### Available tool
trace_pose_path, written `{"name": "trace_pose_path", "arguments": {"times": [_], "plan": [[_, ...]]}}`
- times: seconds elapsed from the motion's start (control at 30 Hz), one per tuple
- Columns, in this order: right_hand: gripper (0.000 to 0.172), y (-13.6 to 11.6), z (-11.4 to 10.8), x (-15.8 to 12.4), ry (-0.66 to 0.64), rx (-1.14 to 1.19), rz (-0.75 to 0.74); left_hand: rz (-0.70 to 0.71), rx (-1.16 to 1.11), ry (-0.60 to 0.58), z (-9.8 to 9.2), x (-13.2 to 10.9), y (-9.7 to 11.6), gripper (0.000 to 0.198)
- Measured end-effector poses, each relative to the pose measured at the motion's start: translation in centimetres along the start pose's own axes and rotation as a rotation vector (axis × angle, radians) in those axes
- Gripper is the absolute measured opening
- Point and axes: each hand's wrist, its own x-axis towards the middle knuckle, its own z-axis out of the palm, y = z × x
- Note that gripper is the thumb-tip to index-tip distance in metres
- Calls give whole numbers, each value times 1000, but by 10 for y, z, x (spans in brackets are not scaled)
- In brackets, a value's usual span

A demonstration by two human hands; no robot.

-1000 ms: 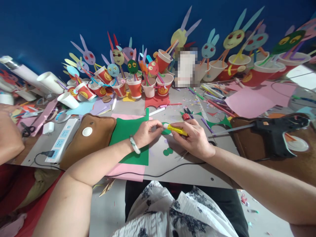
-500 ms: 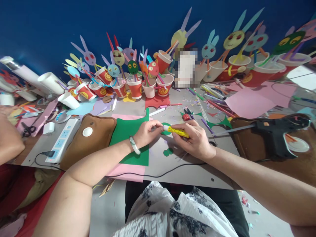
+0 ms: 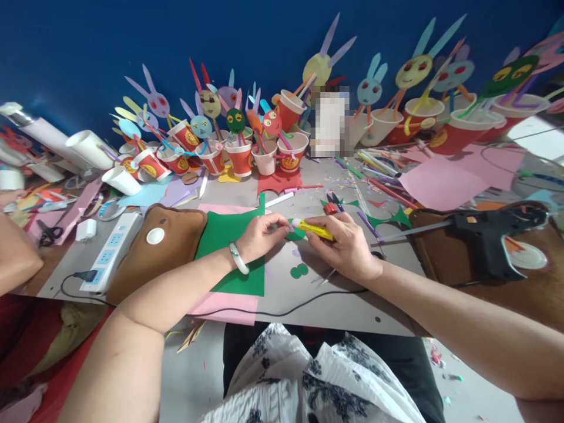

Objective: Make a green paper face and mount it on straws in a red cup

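My right hand [image 3: 346, 244] grips a yellow glue stick [image 3: 315, 229], its whitish end pointing left. That end is right at the fingertips of my left hand [image 3: 259, 235], which are pinched together. Whatever the left fingers hold is too small or hidden to make out. Below the glue stick's end a green paper disc [image 3: 298, 235] is partly covered by my hands. Two small green paper circles [image 3: 299, 271] lie nearer me on the table. Under my left wrist is a green paper sheet [image 3: 233, 252], over a pink sheet [image 3: 229, 308].
Paper cups [image 3: 240, 157] with paper rabbit figures stand along the blue wall. At right a black glue gun [image 3: 493, 235] rests on a brown cushion [image 3: 434, 241]. A power strip [image 3: 108, 249] and another brown cushion [image 3: 171, 229] lie left. A black cable [image 3: 286, 313] crosses the front; a person's arm [image 3: 15, 247] is at far left.
The view has shifted very slightly. My hands stay together at the glue stick's end, with the stick a touch further left. Nothing was let go.
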Motion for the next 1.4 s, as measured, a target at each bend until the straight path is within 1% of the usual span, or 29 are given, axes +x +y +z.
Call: {"name": "trace_pose_path", "arguments": {"times": [0.13, 0.23, 0.33, 0.43, 0.57, 0.8, 0.87, 0.93, 1.03, 1.1, 1.27, 1.4], "plan": [[13, 2, -3, 1, 79, -21, 60, -33, -36, 22, 0, 1, -3, 31], [12, -1, -6, 0, 104, 3, 33, -3, 4, 37, -1, 1, -5, 31], [14, -4, -7, -1, 63, 45, -25, 12, 18, 19, -2, 1, -7, 33], [15, -6, -5, -1, 4, 63, -44, 11, -1, 6, -2, 1, -8, 36], [15, -5, -3, 1, 7, 57, -70, 14, -59, -3, -1, 2, -9, 40], [14, -2, -2, 2, -3, 39, -30, -12, -123, -19, -1, 2, -10, 37], [12, 0, -2, 1, 16, 24, -15, -41, -173, -28, 0, 3, -10, 37], [12, 1, -2, 1, 62, 9, 15, -69, -218, -30, 0, 3, -10, 38], [13, 0, -4, 0, 111, 17, 38, -63, -205, -20, -1, 3, -11, 38], [15, -2, -5, -1, 93, 44, 17, -40, -166, -24, -1, 3, -12, 38], [17, -5, -3, -1, -12, 89, -29, -12, -136, -39, -2, 3, -13, 40], [15, -4, -3, 1, 3, 71, -56, 1, -149, -32, -1, 3, -12, 42]]}}
